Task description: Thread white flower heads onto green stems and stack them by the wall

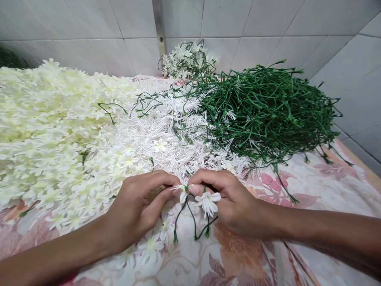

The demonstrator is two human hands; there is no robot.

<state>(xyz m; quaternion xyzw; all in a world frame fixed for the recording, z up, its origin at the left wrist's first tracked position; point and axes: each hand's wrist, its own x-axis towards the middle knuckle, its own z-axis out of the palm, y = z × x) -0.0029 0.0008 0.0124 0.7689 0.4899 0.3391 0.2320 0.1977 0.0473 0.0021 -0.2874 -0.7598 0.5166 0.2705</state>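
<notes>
Nearest, we note a floral cloth (238, 254) with a few loose blossoms (151, 247) lying on its left part. Above it hangs a green stem (192, 217), at least two of its bud-like ends bare. We find the left hand (143, 206) with thumb and forefinger pinched on a small white flower (182, 194). The right hand (235, 200) has its thumb and forefinger together, apparently on the stem just right of that flower. A second white flower (207, 203) sits just beside the right fingers, facing near; we cannot tell whether they touch it.

We judge this piece part-made: two flowers in place or nearly so, bare ends remaining. Farther off, much stock remains: pale petals (59, 127) at left, white filaments (149, 135) in the middle, green stems (274, 107) at right. Farthest, against the tiled wall (226, 18), a flowered bunch (190, 59) appears finished.
</notes>
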